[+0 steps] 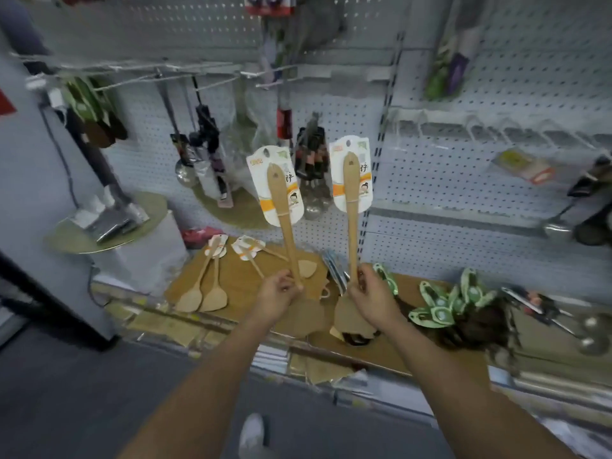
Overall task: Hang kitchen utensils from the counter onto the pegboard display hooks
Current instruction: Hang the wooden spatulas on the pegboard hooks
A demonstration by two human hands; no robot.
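A white shoe (251, 432) shows on the dark floor beneath two outstretched forearms. The left hand (276, 293) grips the shaft of one wooden spatula (284, 223), and the right hand (371, 293) grips a second wooden spatula (351, 213), both held handle-up with their white label cards in front of the pegboard (463, 180). More wooden spatulas (205, 286) lie on the table (241, 276) below, left of the hands.

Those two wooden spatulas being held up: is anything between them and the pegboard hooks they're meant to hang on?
Partly. The left hand and right hand each hold a wooden spatula upright. Hanging utensils crowd the pegboard behind them; the wire hooks above look open.
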